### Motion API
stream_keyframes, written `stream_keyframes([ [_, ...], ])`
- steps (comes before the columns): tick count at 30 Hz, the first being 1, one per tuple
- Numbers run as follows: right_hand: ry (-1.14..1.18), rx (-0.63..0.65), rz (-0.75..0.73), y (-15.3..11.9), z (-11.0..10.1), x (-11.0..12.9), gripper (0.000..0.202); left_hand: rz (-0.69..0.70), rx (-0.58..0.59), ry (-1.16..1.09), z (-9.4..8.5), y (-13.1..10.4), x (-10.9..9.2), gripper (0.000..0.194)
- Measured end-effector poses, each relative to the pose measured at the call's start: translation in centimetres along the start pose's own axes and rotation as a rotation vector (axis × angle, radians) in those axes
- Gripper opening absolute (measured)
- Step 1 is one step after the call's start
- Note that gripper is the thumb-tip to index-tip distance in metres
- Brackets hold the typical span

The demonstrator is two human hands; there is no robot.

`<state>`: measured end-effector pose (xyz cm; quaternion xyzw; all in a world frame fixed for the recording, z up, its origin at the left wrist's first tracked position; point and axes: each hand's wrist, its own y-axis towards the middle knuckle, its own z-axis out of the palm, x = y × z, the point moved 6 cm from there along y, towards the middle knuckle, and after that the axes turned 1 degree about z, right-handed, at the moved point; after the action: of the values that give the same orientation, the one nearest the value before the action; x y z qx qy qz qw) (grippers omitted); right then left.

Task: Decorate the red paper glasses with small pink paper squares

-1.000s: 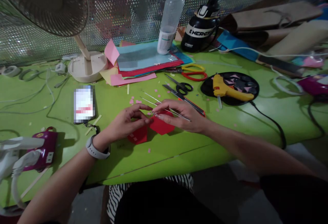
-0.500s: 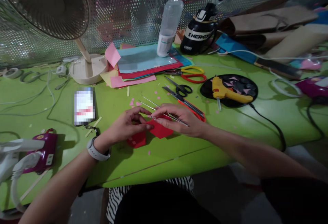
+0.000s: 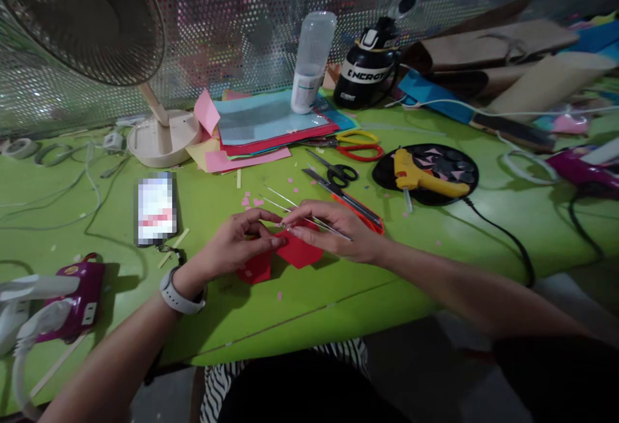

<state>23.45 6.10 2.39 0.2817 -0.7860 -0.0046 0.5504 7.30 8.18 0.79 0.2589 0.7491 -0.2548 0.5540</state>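
A folded or cut red paper piece (image 3: 300, 253) is pinched at its upper left edge by my left hand (image 3: 244, 240), thumb in front. Against the same edge press the thumb and finger of my right hand (image 3: 333, 228). Metal tweezers (image 3: 283, 202) lie across that right hand, tips pointing up and left. Where the fingertips of both hands meet, a tiny pale bit shows, too small to name. Under my left hand, a second red paper piece (image 3: 258, 269) rests on the green table (image 3: 338, 294). Small pink paper scraps (image 3: 246, 200) are scattered just beyond my fingers.
Right of my hands lie black scissors (image 3: 341, 176), a box cutter (image 3: 362, 210) and a yellow glue gun (image 3: 420, 178) on a black tray. Behind stand a clear bottle (image 3: 312, 65) on paper sheets, a black jug (image 3: 365, 71) and a fan (image 3: 162, 129). A phone (image 3: 155, 209) lies left.
The view has shifted slightly, so the scene sits a little lower and further left. Both hands keep their hold on the red paper, with little change in the fingers.
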Motion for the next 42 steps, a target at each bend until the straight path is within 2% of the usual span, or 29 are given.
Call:
stream_keyframes([
  [2,0.01,-0.002,0.006,0.0,0.0,-0.1,0.018,0.022,-0.004,0.065,-0.2,0.0,-0.2,0.034],
  [4,0.02,-0.023,0.009,0.1,-0.2,-0.1,0.017,0.101,-0.046,0.176,-0.8,-0.1,-1.0,0.044],
  [5,0.025,-0.055,0.015,0.2,-0.4,-0.1,0.016,0.166,-0.11,0.251,-1.3,-0.3,-1.7,0.051],
  [7,0.046,-0.175,0.036,0.3,-1.2,-0.4,0.016,0.332,-0.345,0.403,-2.5,-1.4,-3.8,0.053],
  [9,0.09,-0.329,0.076,0.3,-2.2,-1.0,0.018,0.49,-0.594,0.485,-3.2,-3.2,-5.7,0.033],
  [10,0.12,-0.401,0.099,0.3,-2.6,-1.4,0.02,0.556,-0.637,0.481,-3.0,-3.9,-6.3,0.022],
  [11,0.154,-0.463,0.121,0.3,-3.0,-1.8,0.021,0.6,-0.588,0.455,-2.3,-4.2,-6.6,0.017],
  [13,0.225,-0.555,0.156,0.3,-3.5,-2.7,0.024,0.605,-0.302,0.408,0.2,-3.8,-6.4,0.013],
  [14,0.259,-0.586,0.167,0.3,-3.7,-3.0,0.025,0.559,-0.147,0.421,1.7,-3.4,-5.9,0.011],
  [15,0.292,-0.603,0.178,0.3,-3.7,-3.3,0.025,0.47,-0.084,0.43,2.5,-3.0,-5.1,0.012],
  [17,0.354,-0.602,0.192,0.3,-3.5,-3.6,0.027,0.297,-0.127,0.344,2.7,-2.1,-3.6,0.02],
  [21,0.406,-0.498,0.179,0.4,-1.8,-3.0,0.025,0.09,-0.239,-0.075,2.3,-1.0,-1.4,0.042],
  [25,0.248,-0.366,0.121,0.7,-1.0,-1.7,0.022,-0.011,-0.421,-0.433,1.3,-0.5,0.5,0.038],
  [29,-0.18,-0.168,-0.044,1.2,-2.8,-0.7,0.023,-0.045,-0.601,-0.58,-0.5,-0.4,1.9,0.032],
  [33,-0.668,0.08,-0.188,1.4,-4.4,-2.2,0.03,0.077,-0.747,-0.707,-2.9,-0.4,1.9,0.03],
  [37,-0.885,0.287,-0.193,1.4,-3.6,-4.2,0.037,0.142,-0.816,-0.801,-4.3,-0.4,1.5,0.025],
  [40,-0.93,0.325,-0.149,1.5,-2.9,-4.4,0.047,0.114,-0.771,-0.905,-4.4,-0.2,1.5,0.021],
  [42,-0.923,0.308,-0.107,1.5,-3.3,-3.8,0.052,0.089,-0.735,-0.985,-4.4,-0.1,1.6,0.02],
])
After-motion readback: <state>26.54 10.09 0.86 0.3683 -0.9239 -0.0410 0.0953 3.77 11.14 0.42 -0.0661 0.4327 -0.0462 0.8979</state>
